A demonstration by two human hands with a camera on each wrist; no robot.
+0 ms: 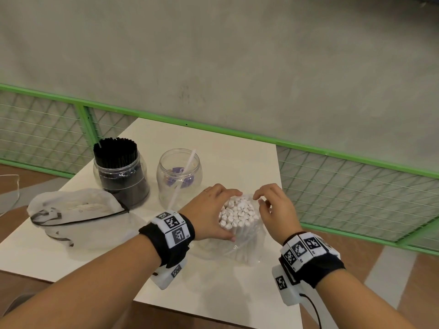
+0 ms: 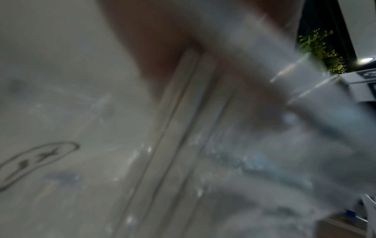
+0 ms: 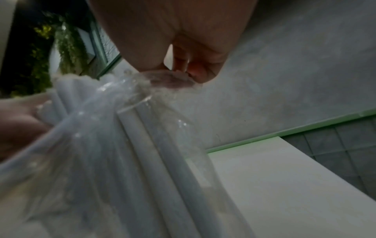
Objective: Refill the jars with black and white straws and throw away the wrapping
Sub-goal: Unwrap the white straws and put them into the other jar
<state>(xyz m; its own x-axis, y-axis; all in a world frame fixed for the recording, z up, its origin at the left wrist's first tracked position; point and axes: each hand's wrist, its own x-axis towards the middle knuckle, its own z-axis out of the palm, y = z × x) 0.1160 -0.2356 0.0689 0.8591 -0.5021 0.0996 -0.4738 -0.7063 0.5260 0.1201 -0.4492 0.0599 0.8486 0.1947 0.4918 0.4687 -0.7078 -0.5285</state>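
A bundle of white straws point(image 1: 237, 216) stands upright in its clear plastic wrapping point(image 1: 247, 245) on the white table point(image 1: 213, 293). My left hand point(image 1: 231, 216) grips the bundle from the left, fingers and thumb curled round it. My right hand point(image 1: 260, 200) pinches the top edge of the wrapping point(image 3: 126, 103); the right wrist view shows the fingertips point(image 3: 195, 75) closed on the plastic beside the white straws point(image 3: 154, 161). Behind stand a jar packed with black straws point(image 1: 118, 172) and a clear jar point(image 1: 179, 176) holding one white straw. The left wrist view is blurred plastic.
An empty crumpled wrapping point(image 1: 78, 214) with black edging lies at the table's left, in front of the black-straw jar. A green mesh railing point(image 1: 332, 148) runs behind the table. The table's right edge is close to my right wrist.
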